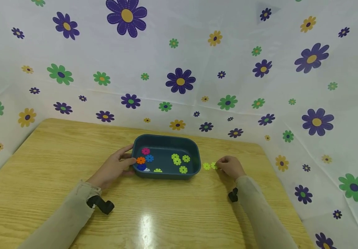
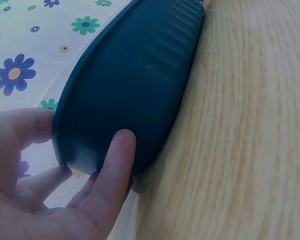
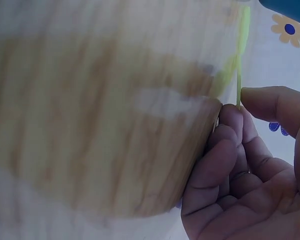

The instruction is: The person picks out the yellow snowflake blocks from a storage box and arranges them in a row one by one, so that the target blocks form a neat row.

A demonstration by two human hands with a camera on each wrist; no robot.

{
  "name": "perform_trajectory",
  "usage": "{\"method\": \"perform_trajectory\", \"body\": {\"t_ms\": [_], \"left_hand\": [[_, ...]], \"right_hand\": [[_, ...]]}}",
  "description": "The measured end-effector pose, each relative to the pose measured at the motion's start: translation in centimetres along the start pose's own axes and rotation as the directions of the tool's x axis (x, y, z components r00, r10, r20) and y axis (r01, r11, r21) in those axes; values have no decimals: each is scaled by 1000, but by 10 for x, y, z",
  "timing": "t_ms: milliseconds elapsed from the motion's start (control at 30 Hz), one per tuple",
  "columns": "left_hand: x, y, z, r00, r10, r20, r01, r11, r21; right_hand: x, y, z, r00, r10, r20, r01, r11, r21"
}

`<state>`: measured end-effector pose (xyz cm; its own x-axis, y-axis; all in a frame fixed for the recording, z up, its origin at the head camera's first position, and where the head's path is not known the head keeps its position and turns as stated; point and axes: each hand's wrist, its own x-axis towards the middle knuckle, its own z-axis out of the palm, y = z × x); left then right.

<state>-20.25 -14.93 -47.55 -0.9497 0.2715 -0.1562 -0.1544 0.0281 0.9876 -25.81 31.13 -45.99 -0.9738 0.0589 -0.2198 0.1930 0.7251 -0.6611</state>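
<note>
My left hand point(image 1: 116, 166) holds the left end of a dark teal plastic tub point(image 1: 169, 175), thumb at the rim. In the left wrist view, its fingers point(image 2: 121, 155) lie against the tub's outer wall point(image 2: 135, 75). Right of the tub, my right hand point(image 1: 232, 166) pinches a yellow-green notched disc point(image 1: 213, 165) between thumb and fingertip. A second yellow-green notched disc point(image 1: 206, 166) extends from it toward the tub, their edges meeting. Seen edge-on in the right wrist view, the pinched disc point(image 3: 238, 82) stands above the curled lower fingers point(image 3: 215, 162).
Inside the tub lie several yellow-green discs point(image 1: 183, 169), plus a pink disc point(image 1: 146, 151), an orange disc point(image 1: 140, 160), a light blue disc point(image 1: 149, 158), a dark blue disc point(image 1: 141, 167) and a partly hidden white disc point(image 1: 146, 169). The wooden table point(image 1: 166, 207) meets a flower-printed sheet point(image 1: 154, 55) behind.
</note>
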Motion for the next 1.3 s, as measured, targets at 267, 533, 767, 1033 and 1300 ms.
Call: {"method": "perform_trajectory", "body": {"t_ms": [267,533,767,1033,1300], "left_hand": [[0,1,0,1000,-2,-2,2,1000,1],[0,1,1,1000,-2,2,2,1000,1],[0,1,1,1000,-3,0,3,1000,-9],[1,-1,0,1000,0,6,0,1000,-19],[1,0,0,1000,10,6,-10,1000,-14]], "right_hand": [[0,-1,2,1000,8,-1,-8,1000,-21],[0,1,2,1000,-11,5,11,999,-32],[-7,-7,0,1000,1,-2,-1,999,-46],[-14,-12,-2,1000,-2,15,3,999,-46],[-26,-31,-6,999,-34,8,34,998,52]]}}
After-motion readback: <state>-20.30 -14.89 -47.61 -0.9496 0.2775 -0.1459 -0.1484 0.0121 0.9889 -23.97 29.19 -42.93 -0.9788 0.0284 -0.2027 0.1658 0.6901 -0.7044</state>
